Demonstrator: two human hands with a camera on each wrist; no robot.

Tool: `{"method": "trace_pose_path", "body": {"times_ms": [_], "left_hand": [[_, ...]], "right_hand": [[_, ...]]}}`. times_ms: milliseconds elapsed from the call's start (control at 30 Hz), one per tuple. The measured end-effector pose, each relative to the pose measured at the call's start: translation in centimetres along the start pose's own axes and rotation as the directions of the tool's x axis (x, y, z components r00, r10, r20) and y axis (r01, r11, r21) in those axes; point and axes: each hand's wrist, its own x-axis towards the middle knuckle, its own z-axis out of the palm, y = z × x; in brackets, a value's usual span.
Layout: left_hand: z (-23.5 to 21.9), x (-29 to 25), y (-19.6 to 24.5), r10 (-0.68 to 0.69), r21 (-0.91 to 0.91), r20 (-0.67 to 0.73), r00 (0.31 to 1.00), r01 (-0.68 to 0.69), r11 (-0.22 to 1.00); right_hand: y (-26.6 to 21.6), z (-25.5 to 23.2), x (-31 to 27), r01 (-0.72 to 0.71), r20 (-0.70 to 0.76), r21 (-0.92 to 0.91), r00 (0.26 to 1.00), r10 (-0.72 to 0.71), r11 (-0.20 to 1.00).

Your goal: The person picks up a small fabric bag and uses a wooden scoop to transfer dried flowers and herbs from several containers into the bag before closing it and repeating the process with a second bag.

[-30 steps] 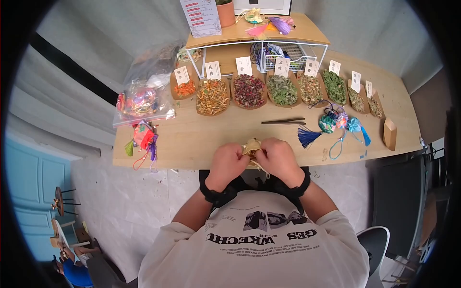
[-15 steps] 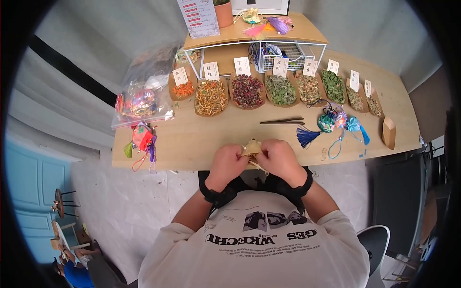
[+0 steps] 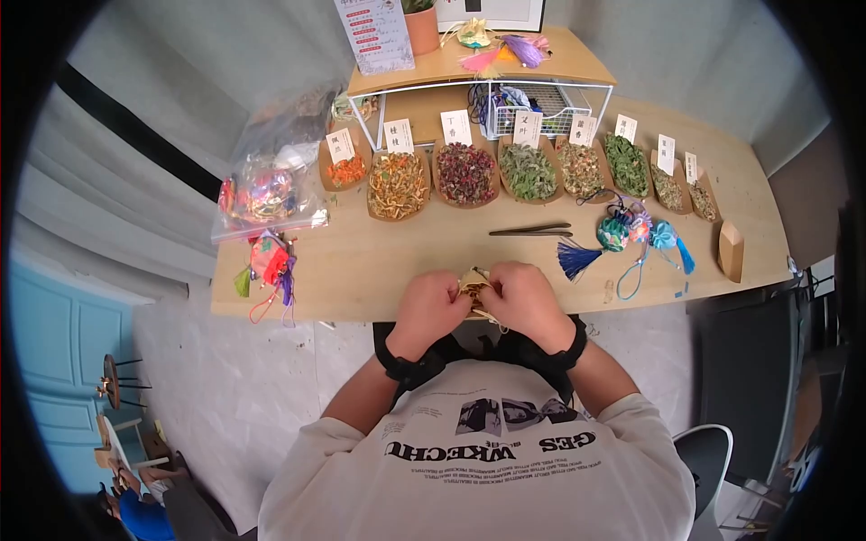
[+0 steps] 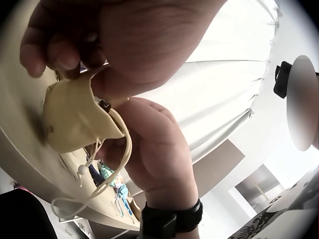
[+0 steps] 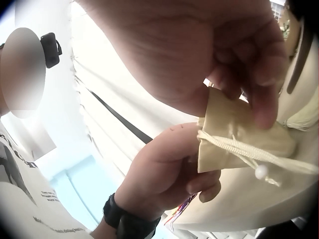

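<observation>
Between both hands is a small cream drawstring pouch [image 3: 474, 285], its mouth turned up and brownish dried bits showing inside. The left hand [image 3: 429, 305] grips one side of the mouth with thumb and curled fingers. On the other side the right hand [image 3: 521, 298] pinches the rim, its thumb at the opening. A pale cord [image 4: 128, 144] loops from the pouch's neck in the left wrist view. In the right wrist view a white bead [image 5: 261, 172] hangs on the cord beside the cloth.
Several card trays of dried herbs, one with dark red buds [image 3: 465, 171], stand in a row behind the hands. Dark tweezers [image 3: 530, 230] lie before them. Tasselled sachets [image 3: 613, 232] are at right, a red sachet [image 3: 269, 257] and plastic bag [image 3: 271, 194] at left.
The pouch's mouth now shows more of the brownish contents, where earlier a pale cloth flap covered much of it. Both hands stay in nearly the same place.
</observation>
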Motion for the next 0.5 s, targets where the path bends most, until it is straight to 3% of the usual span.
{"method": "trace_pose_path", "body": {"times_ms": [233,300,500], "left_hand": [[0.1,0.0,-0.5,-0.022,0.0,0.001,1.0,0.022,1.0],[-0.2,0.0,-0.5,-0.005,0.007,-0.015,1.0,0.005,1.0],[-0.5,0.1,-0.1,0.029,0.068,0.031,0.999,-0.031,0.997]], "right_hand": [[-0.1,-0.2,-0.4,-0.04,0.004,-0.05,0.999,0.04,0.998],[0.2,-0.6,-0.3,-0.089,0.028,-0.216,0.995,0.098,0.972],[0.1,-0.8,0.1,-0.083,0.117,-0.205,0.987,0.108,0.975]]}}
